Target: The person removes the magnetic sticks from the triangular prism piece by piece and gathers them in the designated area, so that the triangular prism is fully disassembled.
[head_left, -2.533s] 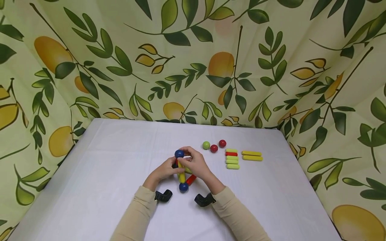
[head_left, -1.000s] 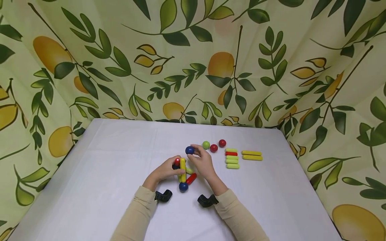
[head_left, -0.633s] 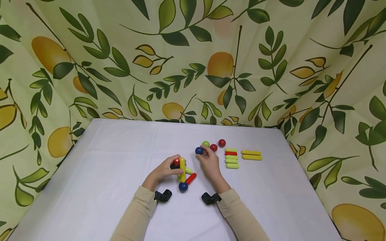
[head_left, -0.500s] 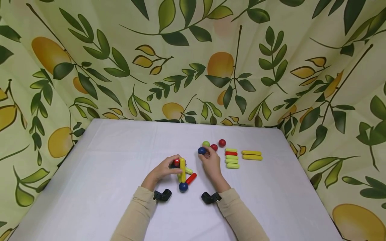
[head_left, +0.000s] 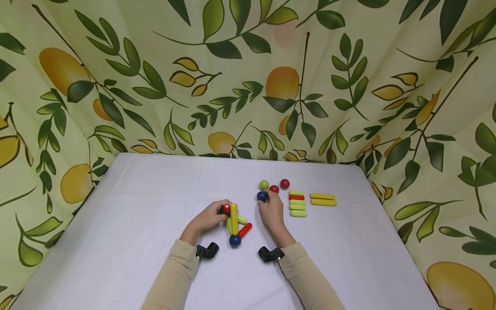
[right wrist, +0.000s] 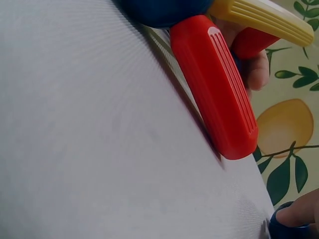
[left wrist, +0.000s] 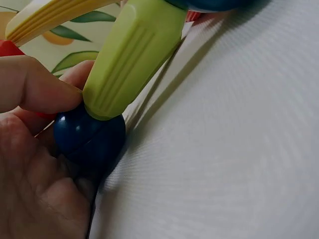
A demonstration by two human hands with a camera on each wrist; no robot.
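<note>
In the head view, a structure of magnetic building rods and balls stands mid-table. Its near blue ball (head_left: pixel 235 240) joins a raised yellow rod (head_left: pixel 234 218), a red rod (right wrist: pixel 217 89) and a light-green rod (left wrist: pixel 134 59). My left hand (head_left: pixel 207 217) grips the structure's far blue ball (left wrist: pixel 89 134), its thumb against the green rod's end. A second red rod (head_left: pixel 226 208) sticks up beside that hand. My right hand (head_left: pixel 273 211) pinches a separate blue ball (head_left: pixel 261 196) at or just above the table; I cannot tell if it touches.
A green ball (head_left: pixel 264 184) and two red balls (head_left: pixel 284 184) lie just beyond my right hand. Right of them is a column of short green rods (head_left: pixel 297 213) with one red rod (head_left: pixel 296 197). Two yellow rods (head_left: pixel 323 202) lie farther right. A patterned curtain (head_left: pixel 248 107) hangs behind.
My right hand has taken the blue ball off the top of the yellow rod and carried it right, beside the loose balls. My left hand has stayed at the structure, its thumb now lower.
</note>
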